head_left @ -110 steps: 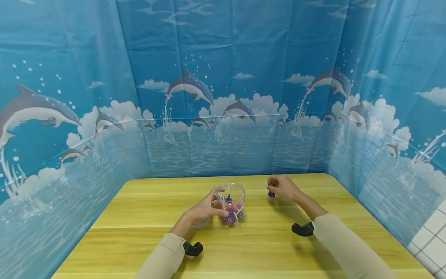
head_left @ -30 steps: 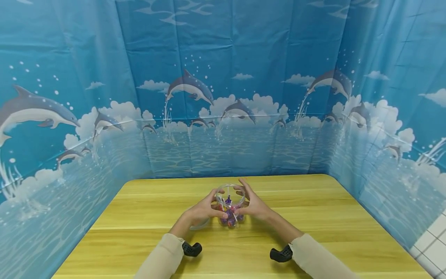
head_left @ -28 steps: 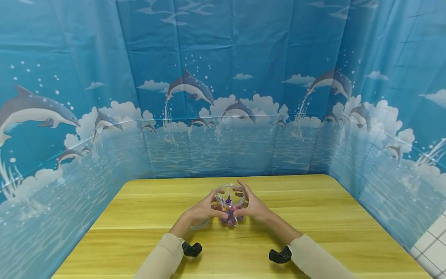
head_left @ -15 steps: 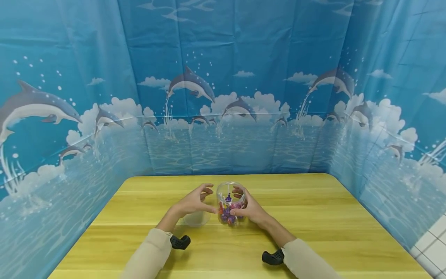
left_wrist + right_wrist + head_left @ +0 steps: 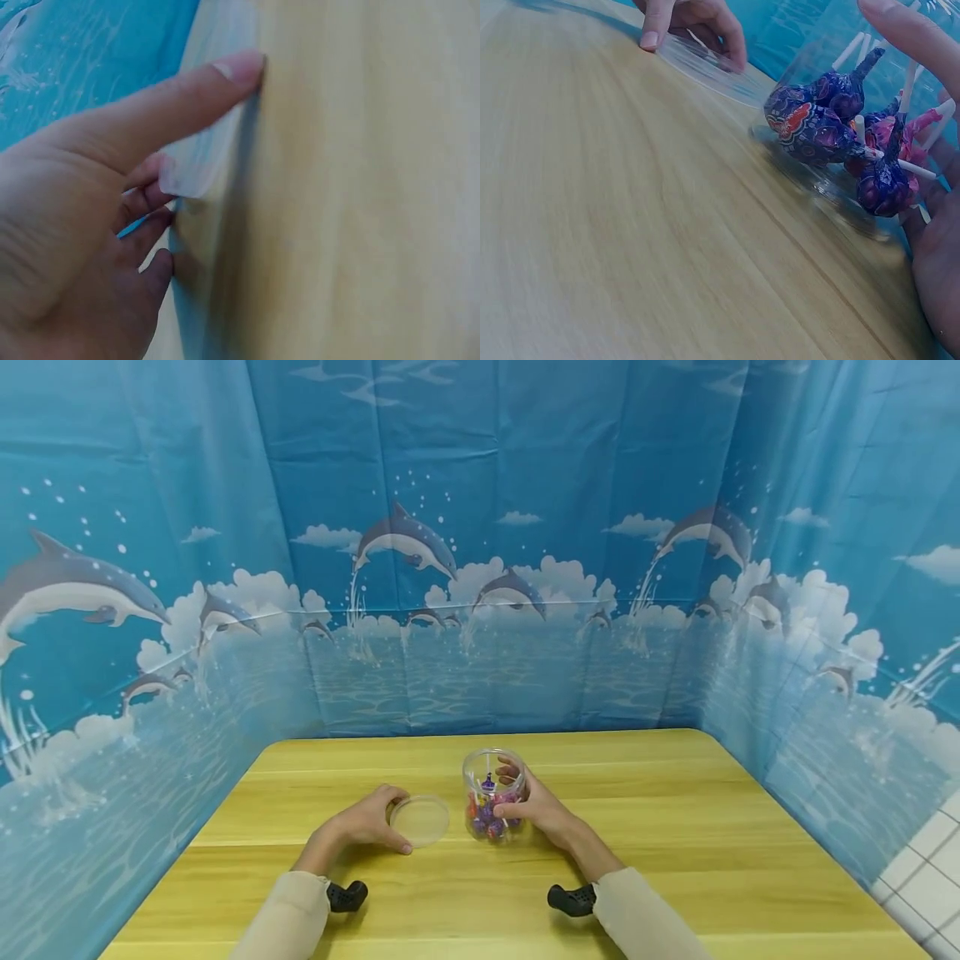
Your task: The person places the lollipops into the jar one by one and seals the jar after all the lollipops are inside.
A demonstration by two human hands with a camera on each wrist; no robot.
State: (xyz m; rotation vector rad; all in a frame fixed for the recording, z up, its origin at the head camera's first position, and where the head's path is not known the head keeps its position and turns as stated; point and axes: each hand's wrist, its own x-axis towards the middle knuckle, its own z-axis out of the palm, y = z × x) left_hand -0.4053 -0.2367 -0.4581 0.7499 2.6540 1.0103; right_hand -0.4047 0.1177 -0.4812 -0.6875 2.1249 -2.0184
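Observation:
A clear jar stands on the table, with several wrapped lollipops inside, mostly purple, some pink and red. My right hand grips the jar from its right side, thumb in front and fingers behind. Left of the jar, a round clear lid lies flat on the wood. My left hand is at the lid's left edge, thumb and fingers spread on either side of it. In the left wrist view the thumb is straight beside the lid; whether it presses the rim is hard to tell.
The yellow wooden table extends to both sides and in front of the hands. A blue dolphin-print curtain stands behind it and along both sides. White tiles show at the far right.
The right hand put a lollipop into the jar and now holds the jar. My left hand let go of the jar and moved left and nearer, down to the lid.

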